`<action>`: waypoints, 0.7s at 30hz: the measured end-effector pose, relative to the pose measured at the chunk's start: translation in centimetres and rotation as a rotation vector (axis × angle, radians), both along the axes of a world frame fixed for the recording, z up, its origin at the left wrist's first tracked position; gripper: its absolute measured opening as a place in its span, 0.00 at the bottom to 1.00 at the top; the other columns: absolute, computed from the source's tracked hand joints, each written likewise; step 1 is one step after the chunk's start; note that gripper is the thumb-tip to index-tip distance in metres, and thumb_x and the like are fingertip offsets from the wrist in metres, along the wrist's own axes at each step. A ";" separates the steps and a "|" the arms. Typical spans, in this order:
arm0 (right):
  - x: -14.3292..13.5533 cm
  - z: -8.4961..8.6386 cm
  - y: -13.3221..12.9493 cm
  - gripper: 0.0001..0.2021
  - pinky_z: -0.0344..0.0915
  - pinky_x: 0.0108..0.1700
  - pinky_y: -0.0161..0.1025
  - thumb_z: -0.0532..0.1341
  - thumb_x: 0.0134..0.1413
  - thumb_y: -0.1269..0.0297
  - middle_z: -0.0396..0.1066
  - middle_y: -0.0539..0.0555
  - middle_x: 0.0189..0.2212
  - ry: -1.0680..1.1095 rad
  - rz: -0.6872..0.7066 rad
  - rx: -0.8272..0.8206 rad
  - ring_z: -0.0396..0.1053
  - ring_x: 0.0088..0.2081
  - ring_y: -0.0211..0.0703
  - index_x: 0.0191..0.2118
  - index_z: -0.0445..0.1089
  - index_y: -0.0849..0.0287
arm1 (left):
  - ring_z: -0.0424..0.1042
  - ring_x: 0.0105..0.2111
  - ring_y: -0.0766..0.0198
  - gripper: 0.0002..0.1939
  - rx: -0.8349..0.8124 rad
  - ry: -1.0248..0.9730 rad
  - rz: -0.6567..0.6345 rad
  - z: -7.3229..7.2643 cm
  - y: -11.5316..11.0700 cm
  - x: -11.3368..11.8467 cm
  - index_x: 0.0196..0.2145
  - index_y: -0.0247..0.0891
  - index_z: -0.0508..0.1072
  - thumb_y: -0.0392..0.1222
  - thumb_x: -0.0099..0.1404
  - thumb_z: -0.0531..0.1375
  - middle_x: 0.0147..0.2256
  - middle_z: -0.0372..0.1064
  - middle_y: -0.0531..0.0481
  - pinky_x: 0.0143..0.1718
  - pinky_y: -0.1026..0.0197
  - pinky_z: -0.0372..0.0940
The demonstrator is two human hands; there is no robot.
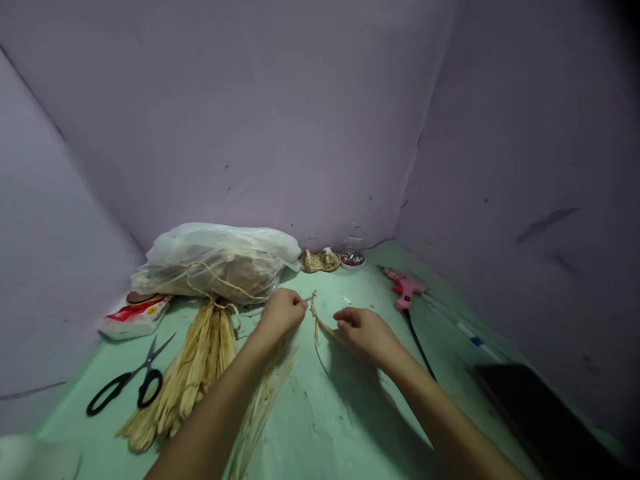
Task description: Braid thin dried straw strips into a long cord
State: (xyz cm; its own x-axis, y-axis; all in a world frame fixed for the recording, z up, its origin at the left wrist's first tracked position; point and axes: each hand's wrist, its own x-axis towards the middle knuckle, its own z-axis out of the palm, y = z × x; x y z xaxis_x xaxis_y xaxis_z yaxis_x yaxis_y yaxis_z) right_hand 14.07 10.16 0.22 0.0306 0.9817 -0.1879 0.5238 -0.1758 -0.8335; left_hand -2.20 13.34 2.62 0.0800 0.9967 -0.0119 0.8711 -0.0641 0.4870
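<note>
My left hand (284, 313) is closed in a pinch at the near end of a thin twisted cord of dried plant fibre (315, 308). Loose pale fibre strips (265, 400) hang below that hand. To the right, my right hand (367, 335) has its fingers curled round a flat strand that runs from the cord under the palm; thumb and forefinger look slightly apart. The cord lies between both hands, just over the green tabletop (310, 440). Left of my left forearm rests a tied bundle of dried fibre strips (195, 360).
Black-handled scissors (135, 377) lie at left, beside a red-and-white packet (137, 315). A stuffed plastic bag (220, 260) stands against the wall. Behind the hands are small woven slippers (320, 261) and a tub of beads (353, 259). A pink glue gun (406, 288) and a dark flat object (540, 420) are at right.
</note>
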 end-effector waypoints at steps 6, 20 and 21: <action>0.3 -0.4 0.9 0.12 0.56 0.30 0.32 0.54 0.46 0.65 0.74 0.55 0.31 -0.302 0.053 0.081 0.68 0.32 0.42 0.34 0.73 0.58 | 0.60 0.21 0.65 0.17 -0.021 -0.013 0.057 -3.5 0.7 0.7 0.19 0.33 0.70 0.49 0.53 0.51 0.18 0.64 0.48 0.22 0.65 0.49; -2.4 -1.5 0.4 0.10 0.50 0.28 0.35 0.53 0.49 0.61 0.71 0.54 0.31 -0.635 0.133 0.212 0.67 0.33 0.43 0.33 0.71 0.54 | 0.67 0.29 0.61 0.06 -0.089 0.010 0.043 -4.1 -0.3 1.6 0.21 0.35 0.72 0.36 0.45 0.55 0.26 0.70 0.43 0.28 0.63 0.54; -2.5 -1.6 0.4 0.10 0.50 0.27 0.35 0.53 0.49 0.62 0.71 0.53 0.31 -0.636 0.126 0.209 0.67 0.32 0.42 0.32 0.71 0.54 | 0.67 0.29 0.61 0.05 -0.118 -0.063 0.067 -4.1 -0.2 1.6 0.20 0.35 0.70 0.35 0.45 0.55 0.25 0.70 0.43 0.28 0.63 0.54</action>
State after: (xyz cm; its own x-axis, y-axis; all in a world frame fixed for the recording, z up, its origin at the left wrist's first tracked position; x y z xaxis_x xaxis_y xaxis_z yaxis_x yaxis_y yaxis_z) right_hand 11.55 10.58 -1.35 -0.0449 0.9987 0.0223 0.9291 0.0499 -0.3665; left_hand -0.63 13.10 -1.51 0.0181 0.9918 -0.1264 0.8390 0.0537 0.5415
